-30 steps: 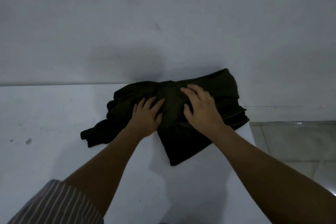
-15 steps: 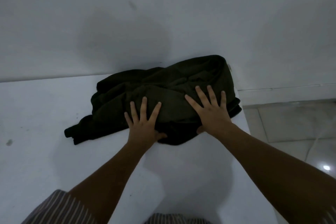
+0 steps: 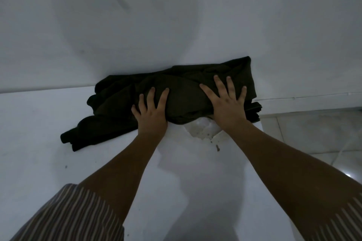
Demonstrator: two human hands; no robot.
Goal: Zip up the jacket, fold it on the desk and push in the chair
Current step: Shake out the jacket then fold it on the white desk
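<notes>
Where the striped sleeves (image 3: 70,215) end at the near edge of the view, two bare forearms reach forward over the white surface (image 3: 35,139). A chipped, speckled patch (image 3: 203,133) shows in the surface between the wrists, just in front of the cloth. Beyond that, the left hand (image 3: 151,112) lies palm down on the near edge of the dark jacket (image 3: 182,92), its fingers (image 3: 163,97) spread apart and flat on the fabric, gripping nothing. The right hand (image 3: 228,103) presses flat beside it, a little farther in and toward the right end of the bundle, fingers likewise fanned out and closed on nothing. The jacket sits as a bunched, roughly folded heap at the far right part of the surface, its back edge up against the pale wall (image 3: 137,25). One dark end (image 3: 82,136), perhaps a sleeve, trails out toward the left and nearer side, lying flat on the surface. At the right end the layered folds reach the corner of the surface, past which the tiled floor (image 3: 313,133) shows below.
</notes>
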